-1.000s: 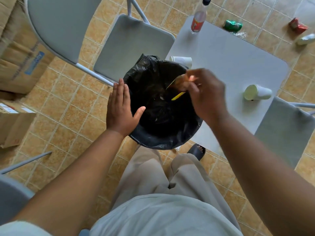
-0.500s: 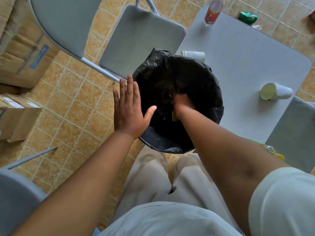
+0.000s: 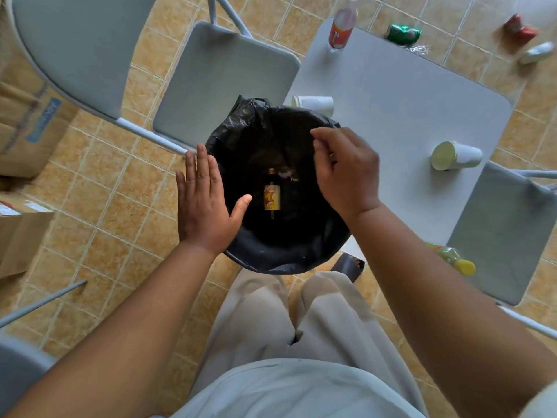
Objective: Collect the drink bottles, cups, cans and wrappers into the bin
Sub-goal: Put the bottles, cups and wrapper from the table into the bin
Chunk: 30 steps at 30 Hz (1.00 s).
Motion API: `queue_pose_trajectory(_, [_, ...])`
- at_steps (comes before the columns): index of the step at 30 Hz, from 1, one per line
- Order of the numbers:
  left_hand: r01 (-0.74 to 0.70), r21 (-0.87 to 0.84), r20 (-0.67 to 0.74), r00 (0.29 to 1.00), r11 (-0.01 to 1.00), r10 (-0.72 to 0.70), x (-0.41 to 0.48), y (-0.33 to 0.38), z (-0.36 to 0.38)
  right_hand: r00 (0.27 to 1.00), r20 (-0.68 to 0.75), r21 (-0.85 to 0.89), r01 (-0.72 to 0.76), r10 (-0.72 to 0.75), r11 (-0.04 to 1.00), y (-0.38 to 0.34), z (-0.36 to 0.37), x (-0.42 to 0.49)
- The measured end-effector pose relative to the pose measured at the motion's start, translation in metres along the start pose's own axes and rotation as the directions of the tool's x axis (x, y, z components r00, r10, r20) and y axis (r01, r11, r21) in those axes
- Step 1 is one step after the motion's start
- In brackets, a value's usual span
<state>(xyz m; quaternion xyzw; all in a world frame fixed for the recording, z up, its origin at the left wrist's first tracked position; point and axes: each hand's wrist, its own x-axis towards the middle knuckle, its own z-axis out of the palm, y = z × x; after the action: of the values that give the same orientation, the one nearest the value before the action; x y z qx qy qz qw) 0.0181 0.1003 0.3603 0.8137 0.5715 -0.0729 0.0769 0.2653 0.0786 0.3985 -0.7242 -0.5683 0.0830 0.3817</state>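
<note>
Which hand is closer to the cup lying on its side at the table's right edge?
Right. The right hand is over the bin, nearer the cup; the left hand rests on the bin's far rim.

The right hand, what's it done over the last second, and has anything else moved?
The right hand dipped into the bin with a yellow-edged wrapper and has come back up empty. The left hand stays flat on the rim; cups, bottle and can stay on the table.

**Right hand leaves the bin empty**

The right hand (image 3: 346, 173) is now out of the bin (image 3: 271, 254) and hangs above its rim, fingers loosely curled with nothing between them. The yellow piece it carried a second ago is gone from its grip. A small bottle (image 3: 272, 194) now shows on the bin bottom.
</note>
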Motion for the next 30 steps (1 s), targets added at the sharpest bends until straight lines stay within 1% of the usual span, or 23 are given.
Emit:
queue_pose_trajectory(1, [-0.002,-0.007,-0.006,1.0,1.0,0.002,0.0,0.0,0.001,0.993,-0.115,-0.006,-0.023,0.022,1.0,0.012,-0.01,0.004])
queue_pose_trajectory(2, [-0.005,-0.019,-0.009,1.0,1.0,0.005,0.0,0.0,0.002,0.979,-0.195,-0.013,-0.069,0.065,0.998,0.027,-0.017,0.007])
queue_pose_trajectory(3, [-0.009,-0.03,-0.011,1.0,1.0,0.008,0.0,0.0,0.003,0.962,-0.245,-0.026,-0.131,0.121,0.991,0.044,-0.021,0.009])
queue_pose_trajectory(4, [-0.011,-0.038,-0.013,1.0,0.999,0.01,0.0,0.0,0.003,0.948,-0.26,-0.038,-0.201,0.185,0.979,0.062,-0.021,0.009])
queue_pose_trajectory(5, [-0.013,-0.041,-0.016,1.0,0.999,0.012,0.0,-0.001,0.004,0.939,-0.229,-0.057,-0.275,0.255,0.96,0.081,-0.019,0.007])
queue_pose_trajectory(7, [-0.016,-0.041,-0.024,1.0,0.999,0.015,0.0,-0.002,0.005,0.902,-0.07,-0.162,-0.432,0.427,0.887,0.119,-0.009,-0.003])
queue_pose_trajectory(8, [-0.019,-0.043,-0.03,0.999,0.999,0.017,0.0,-0.002,0.005,0.856,0.031,-0.237,-0.494,0.515,0.836,0.138,-0.002,-0.01])
queue_pose_trajectory(9, [-0.021,-0.047,-0.037,0.999,0.999,0.02,0.0,-0.002,0.006,0.79,0.126,-0.306,-0.544,0.6,0.781,0.154,0.005,-0.018])
queue_pose_trajectory(11, [-0.023,-0.052,-0.052,0.998,0.998,0.02,0.0,-0.002,0.007,0.636,0.247,-0.419,-0.611,0.731,0.672,0.176,0.02,-0.031])
queue_pose_trajectory(12, [-0.022,-0.052,-0.058,0.998,0.998,0.019,0.0,-0.003,0.008,0.586,0.274,-0.466,-0.613,0.763,0.638,0.184,0.027,-0.035])
queue_pose_trajectory(13, [-0.025,-0.056,-0.065,0.998,0.998,0.021,0.0,-0.003,0.009,0.551,0.293,-0.506,-0.604,0.781,0.616,0.191,0.035,-0.038])
queue_pose_trajectory(17, [-0.045,-0.08,-0.113,0.993,0.996,0.036,-0.001,-0.005,0.011,0.459,0.316,-0.563,-0.613,0.83,0.554,0.21,0.062,-0.047])
queue_pose_trajectory(20, [-0.049,-0.097,-0.126,0.991,0.994,0.036,0.0,-0.005,0.011,0.43,0.325,-0.586,-0.608,0.842,0.536,0.218,0.076,-0.054])
queue_pose_trajectory(25, [-0.048,-0.111,-0.138,0.99,0.993,0.033,-0.001,-0.003,0.009,0.423,0.314,-0.608,-0.598,0.85,0.522,0.227,0.086,-0.054])
queue_pose_trajectory(27, [-0.048,-0.108,-0.134,0.99,0.993,0.033,0.0,-0.002,0.009,0.435,0.298,-0.585,-0.62,0.85,0.523,0.229,0.084,-0.052])
queue_pose_trajectory(30, [-0.046,-0.108,-0.128,0.991,0.993,0.032,0.0,-0.002,0.007,0.492,0.287,-0.469,-0.676,0.822,0.569,0.224,0.074,-0.048])
